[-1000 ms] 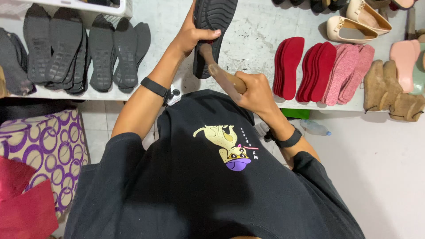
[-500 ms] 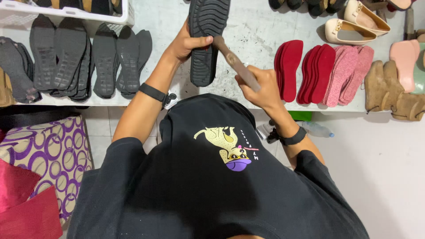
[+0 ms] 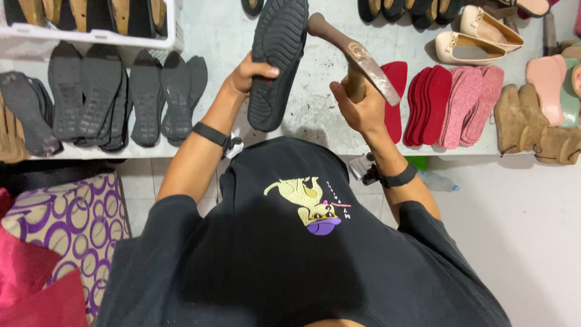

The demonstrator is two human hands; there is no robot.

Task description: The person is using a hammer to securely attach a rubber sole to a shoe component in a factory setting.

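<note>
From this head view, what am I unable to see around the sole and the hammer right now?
- Inner face of the black sole: turned away from the camera; only the tread shows.
- Toe end of the sole: cut off by the top edge.
- Hammer handle: hidden inside the grip of the right hand.
- Left hand fingers: wrapped behind the sole.
- White basket: contents cut off by the top edge.

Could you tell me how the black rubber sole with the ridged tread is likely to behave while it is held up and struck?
The black ridged rubber sole is probably light: the left hand holds it up alone by one edge. It looks fairly stiff, as it stays straight without drooping. Its ridged tread likely resists slipping, though blows from the brown hammer in the right hand might twist it.
</note>
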